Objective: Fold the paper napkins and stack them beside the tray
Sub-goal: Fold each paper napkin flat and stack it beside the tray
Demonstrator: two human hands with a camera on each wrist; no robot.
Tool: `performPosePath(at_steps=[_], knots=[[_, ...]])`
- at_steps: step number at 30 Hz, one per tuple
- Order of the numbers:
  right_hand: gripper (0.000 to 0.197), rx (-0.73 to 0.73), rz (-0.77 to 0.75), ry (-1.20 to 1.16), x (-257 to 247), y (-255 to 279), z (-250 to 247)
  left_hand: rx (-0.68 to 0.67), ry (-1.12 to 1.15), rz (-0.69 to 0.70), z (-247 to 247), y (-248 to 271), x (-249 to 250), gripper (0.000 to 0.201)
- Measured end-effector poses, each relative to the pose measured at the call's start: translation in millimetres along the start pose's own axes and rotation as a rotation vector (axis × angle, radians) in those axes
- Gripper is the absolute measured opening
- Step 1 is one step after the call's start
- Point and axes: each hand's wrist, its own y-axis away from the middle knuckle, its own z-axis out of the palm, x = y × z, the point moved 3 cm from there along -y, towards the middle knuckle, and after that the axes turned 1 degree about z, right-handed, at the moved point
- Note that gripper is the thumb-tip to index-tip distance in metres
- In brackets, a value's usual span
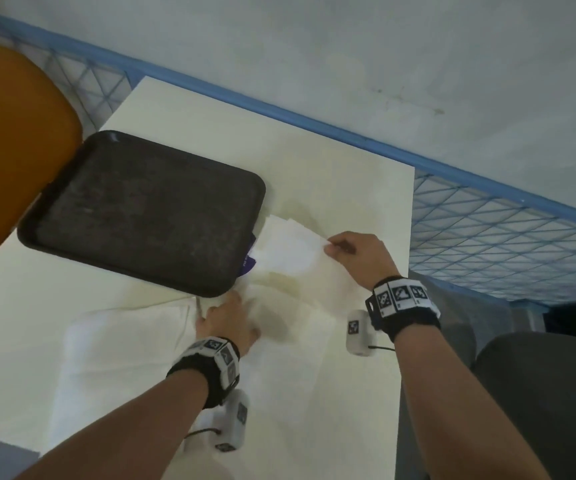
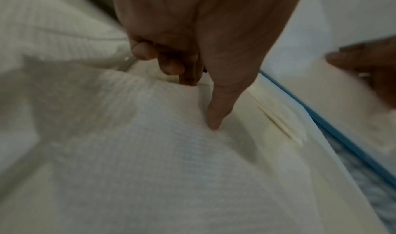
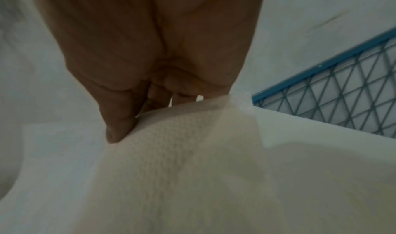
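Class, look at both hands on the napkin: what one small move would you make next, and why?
Probably bring the right hand toward the left hand, laying the lifted edge over. The right hand pinches one edge of the napkin raised off the table, while the left hand presses its near side down beside the tray, so a fold looks half made.

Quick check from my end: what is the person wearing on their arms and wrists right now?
Both forearms are bare, no sleeves. Each wrist carries a black band with a row of white tiles printed with black square-code markers; the right one is the same. Below each wrist hangs a small white camera pod bearing its own marker, with a thin dark cable. No gloves, and no rings that show.
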Motion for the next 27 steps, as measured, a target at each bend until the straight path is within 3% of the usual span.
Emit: performPosePath(at_steps=[4, 7, 11, 13, 14, 17, 18, 20, 23, 25, 27], knots=[[0.017, -0.043, -0.034, 0.051, -3.7, -50.5, 14.3, -0.086, -0.104, 0.009, -6.2, -0.9, 1.0, 0.039], [0.018, -0.023, -0.074, 0.155, -4.8, -76.7, 31.5, -0.054, 0.083, 0.085, -12.8, 6.6, -1.7, 0.013], [0.033, 0.052, -0.159, 0.505, -6.2, -83.6, 46.2, -0.082, 0.299, 0.177, -36.3, 26.1, -4.6, 0.021], [0.034, 0.176, -0.201, 0.336, -4.7, -65.2, 42.5, -0.077, 0.391, 0.211, -54.9, 37.5, -6.9, 0.042], [0.033, 0.235, -0.199, 0.161, -0.6, -50.4, 39.3, -0.067, 0.456, 0.226, -65.3, 44.3, -8.0, 0.043], [0.027, 0.231, 0.011, -0.49, 14.3, 13.9, 36.3, -0.048, 0.74, 0.279, -93.8, 63.1, -10.6, 0.014], [0.037, 0.181, 0.064, -0.69, 18.8, 36.2, 41.1, -0.056, 0.813, 0.304, -103.0, 68.4, -10.1, 0.01], [0.076, 0.062, 0.092, -0.961, 26.3, 72.1, 56.1, -0.084, 0.913, 0.343, -115.5, 74.0, -12.2, 0.012], [0.116, -0.102, 0.156, -1.183, 23.2, 102.5, 86.7, -0.156, 0.992, 0.389, -124.1, 75.5, -16.9, 0.021], [0.125, -0.165, 0.205, -1.207, 8.4, 114.9, 105.4, -0.202, 1.013, 0.413, -124.7, 76.3, -21.3, 0.025], [0.119, -0.196, 0.24, -1.233, -10.2, 125.2, 119.1, -0.241, 1.018, 0.432, -125.4, 78.0, -25.3, 0.025]])
